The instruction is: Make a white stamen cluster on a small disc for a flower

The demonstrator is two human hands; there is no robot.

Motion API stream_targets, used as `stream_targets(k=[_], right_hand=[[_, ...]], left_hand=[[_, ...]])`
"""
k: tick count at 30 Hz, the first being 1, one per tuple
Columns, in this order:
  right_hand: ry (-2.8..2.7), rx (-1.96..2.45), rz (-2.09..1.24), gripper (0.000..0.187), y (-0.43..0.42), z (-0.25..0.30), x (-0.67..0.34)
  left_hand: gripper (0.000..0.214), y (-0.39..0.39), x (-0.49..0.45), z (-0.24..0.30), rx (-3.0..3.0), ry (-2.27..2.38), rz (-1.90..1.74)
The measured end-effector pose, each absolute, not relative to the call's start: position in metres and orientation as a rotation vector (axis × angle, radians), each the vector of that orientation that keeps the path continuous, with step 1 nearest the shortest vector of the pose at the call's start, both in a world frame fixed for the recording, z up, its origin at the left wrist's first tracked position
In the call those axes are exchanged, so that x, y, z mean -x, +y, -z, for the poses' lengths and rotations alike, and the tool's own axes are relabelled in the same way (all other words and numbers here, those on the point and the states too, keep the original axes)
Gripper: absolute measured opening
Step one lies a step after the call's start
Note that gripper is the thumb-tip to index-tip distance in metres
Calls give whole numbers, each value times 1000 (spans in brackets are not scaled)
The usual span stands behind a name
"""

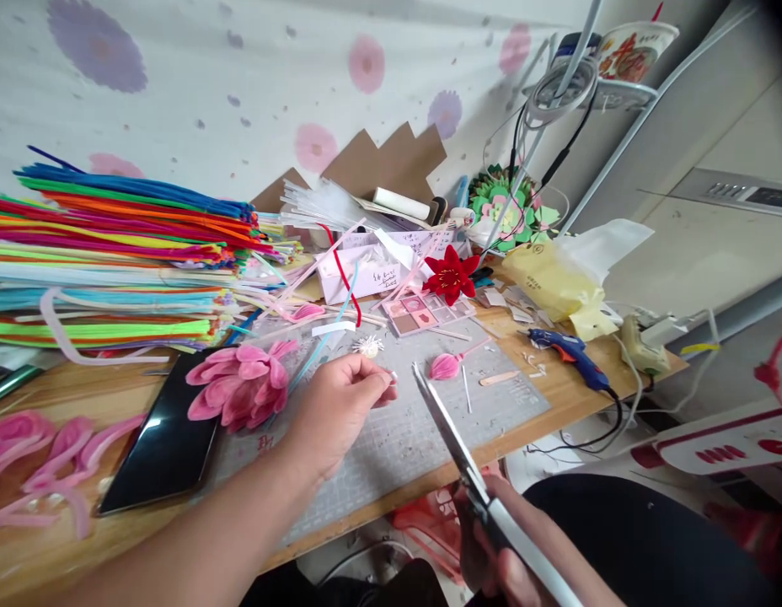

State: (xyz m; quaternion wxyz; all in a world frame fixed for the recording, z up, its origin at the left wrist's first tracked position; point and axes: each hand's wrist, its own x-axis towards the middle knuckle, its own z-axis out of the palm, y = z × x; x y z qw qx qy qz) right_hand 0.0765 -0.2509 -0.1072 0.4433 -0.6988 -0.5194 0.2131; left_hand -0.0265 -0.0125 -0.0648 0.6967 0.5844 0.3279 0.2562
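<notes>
My left hand (340, 403) hovers over the grey cutting mat (397, 438), fingers pinched together on a small pale piece I cannot name. My right hand (492, 548) sits low near the table's front edge, wrapped round the handles of scissors (451, 438) whose closed blades point up toward the left fingertips. A pink pipe-cleaner flower (243, 384) lies just left of my left hand. Beyond the fingers rests a small white fuzzy flower centre (368, 345), and a pink bud on a stem (451, 364) lies to the right.
A big stack of coloured pipe cleaners (113, 253) fills the left. A dark tablet (167, 443), pink petals (30, 455), a red flower (451, 274), a makeup palette (425, 310), a blue glue gun (568, 350) and a yellow bag (555, 278) crowd the wooden table (555, 392).
</notes>
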Motion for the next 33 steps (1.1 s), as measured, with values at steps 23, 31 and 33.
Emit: stream_targets(k=[23, 31, 33], right_hand=[[-1377, 1782, -546, 37, -233, 76, -67], [-1350, 1845, -718, 36, -229, 80, -72], [-1326, 1867, -789, 39, -229, 85, -73]], left_hand=[[14, -17, 25, 67, -1221, 748, -457], [13, -15, 24, 66, -1201, 744, -445], [13, -16, 24, 66, -1200, 740, -438]])
